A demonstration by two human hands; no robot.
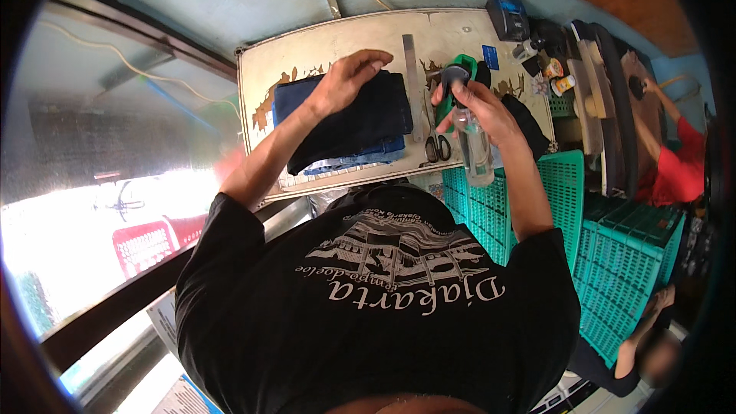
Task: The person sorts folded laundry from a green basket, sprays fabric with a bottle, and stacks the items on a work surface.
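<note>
My left hand (349, 78) hovers over a folded dark garment (345, 126) with its fingers loosely extended and nothing in them. Below that garment lie folded blue jeans (380, 155) on a worn cream table (360, 29). My right hand (484, 112) grips a clear spray bottle (477, 155) with a dark trigger head, held upright at the table's right side. A green object (466, 63), partly hidden, sits behind the bottle. A metal ruler (410, 57) and black-handled scissors (437, 149) lie between the garment and my right hand. A black cloth (533, 126) lies further right.
Teal plastic crates (625, 276) stand below the table's right. Small bottles and containers (562, 84) crowd its right end. A co-worker in a red shirt (675, 169) works at the far right, another person (640, 353) sits lower right. A glass pane (115, 130) is left.
</note>
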